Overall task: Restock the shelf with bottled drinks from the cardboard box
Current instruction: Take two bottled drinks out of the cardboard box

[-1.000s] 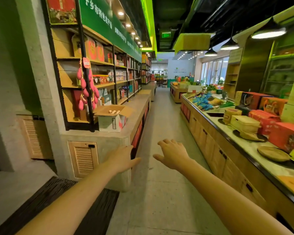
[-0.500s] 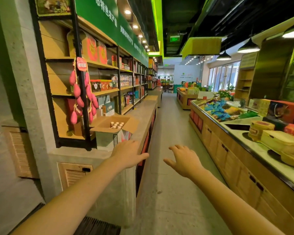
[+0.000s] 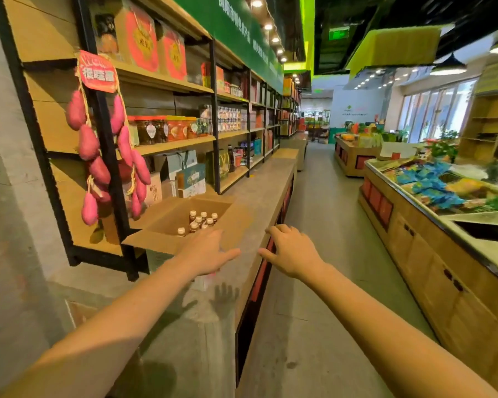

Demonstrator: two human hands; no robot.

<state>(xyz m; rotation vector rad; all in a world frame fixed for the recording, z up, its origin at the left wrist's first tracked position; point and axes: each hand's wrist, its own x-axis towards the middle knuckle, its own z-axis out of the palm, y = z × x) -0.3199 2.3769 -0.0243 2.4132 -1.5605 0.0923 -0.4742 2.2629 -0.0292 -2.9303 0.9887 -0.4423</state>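
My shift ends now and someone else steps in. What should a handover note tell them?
Left hand: open, empty, fingers spread at the near edge of the open brown cardboard box.
Right hand: open, empty, above the edge of the grey concrete ledge.
The box sits on that ledge below the wooden shelves, with small brown pale-capped bottles upright inside.
Done: no bottle in hand yet.
Left: lift bottles out, stand them on a shelf.

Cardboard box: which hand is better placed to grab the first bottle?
Probably the left. The left hand hovers open at the near edge of the cardboard box, just short of the bottles; the right hand is beside the box, over the counter edge.
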